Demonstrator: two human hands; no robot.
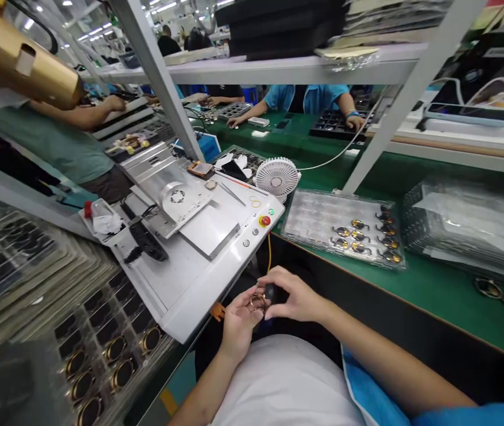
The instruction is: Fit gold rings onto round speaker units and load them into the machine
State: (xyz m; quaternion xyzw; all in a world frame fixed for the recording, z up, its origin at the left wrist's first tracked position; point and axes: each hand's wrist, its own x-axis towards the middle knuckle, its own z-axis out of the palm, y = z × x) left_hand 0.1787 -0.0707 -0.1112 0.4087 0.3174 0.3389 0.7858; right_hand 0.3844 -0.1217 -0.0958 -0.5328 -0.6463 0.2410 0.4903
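Observation:
In front of my waist, my left hand is closed on a small copper-coloured ring, pinched between thumb and fingers. My right hand curves around a small dark round piece right beside the ring; its kind is hard to make out. The fingertips of both hands nearly meet there. Just beyond them is the front edge of a white machine with a red emergency stop button and several smaller buttons. A metal fixture stands on its top.
A clear tray with several black-and-gold parts lies on the green bench, with stacked trays to its right. A small white fan stands behind. Trays of gold-rimmed round parts sit lower left. Co-workers work across the bench.

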